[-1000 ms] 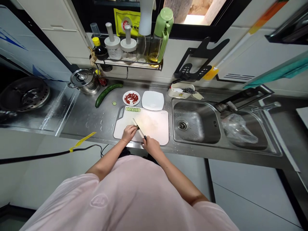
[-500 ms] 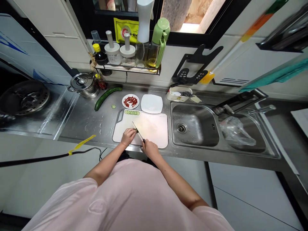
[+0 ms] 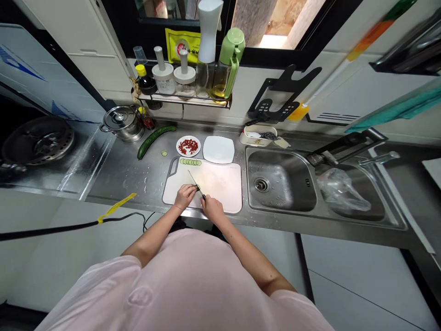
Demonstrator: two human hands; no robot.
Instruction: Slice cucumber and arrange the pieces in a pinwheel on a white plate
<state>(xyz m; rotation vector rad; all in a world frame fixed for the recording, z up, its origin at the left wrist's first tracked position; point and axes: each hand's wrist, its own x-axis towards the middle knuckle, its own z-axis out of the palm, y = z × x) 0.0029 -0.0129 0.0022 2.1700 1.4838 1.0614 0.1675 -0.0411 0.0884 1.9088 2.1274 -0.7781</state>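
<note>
My left hand [image 3: 185, 196] rests curled on a white cutting board [image 3: 222, 186], and its fingers hide whatever lies beneath them. My right hand [image 3: 212, 208] is shut on the handle of a kitchen knife [image 3: 195, 180], whose blade sits right beside my left fingers. A row of cucumber slices [image 3: 190, 162] lines the board's far edge. Beyond the board lie a whole cucumber [image 3: 152, 141], one loose slice [image 3: 164, 153], a plate of chopped red chili [image 3: 182, 146] and a white square plate [image 3: 218, 150].
The steel counter holds a lidded steel pot [image 3: 122, 123] on the left, beyond which sits a gas burner [image 3: 37, 140]. To the right is a steel sink [image 3: 280, 181], with a plastic bag [image 3: 339, 189] in its second basin. A shelf of bottles [image 3: 184, 100] stands along the back.
My right hand and the knife have shifted slightly up the board, closer to my left hand. The view has moved a little as my head moved.
</note>
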